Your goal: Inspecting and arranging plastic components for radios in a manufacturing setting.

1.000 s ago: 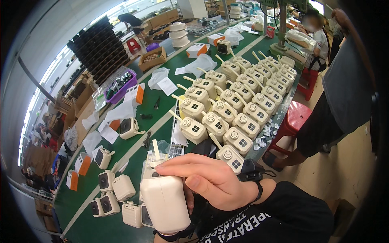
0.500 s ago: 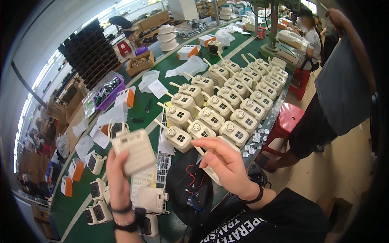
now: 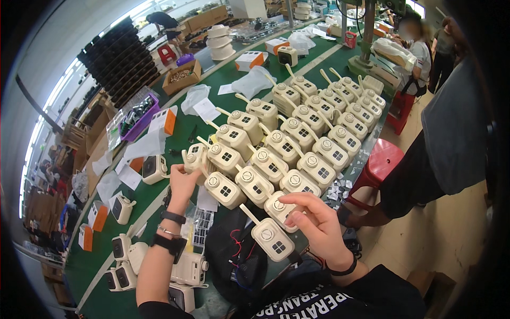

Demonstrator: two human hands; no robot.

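Observation:
Many cream box-shaped devices [image 3: 287, 144], each with a round knob, a black four-pane window and a strap, stand in close rows. At the left end of the near rows, my left hand [image 3: 184, 183] is closed around one cream device [image 3: 196, 155]; its fingers partly hide behind it. My right hand [image 3: 314, 223] hovers over the near end, fingers bent and apart, with nothing visible in them. Beneath its fingertips is a cream device [image 3: 278, 206]; whether they touch cannot be told. A nearer cream device [image 3: 272, 240] stands at the table's front edge.
A black bag [image 3: 234, 250] with red and blue wires lies before me. More cream devices with dark fronts [image 3: 121, 248] sit at left, near orange-and-white boxes [image 3: 97, 216]. A red stool [image 3: 380, 159] and a standing person [image 3: 451, 127] are at right.
My left hand has carried its device away from me and to the right, down beside the rows. My right hand has shifted slightly right and lower, its fingers opening from a pinch.

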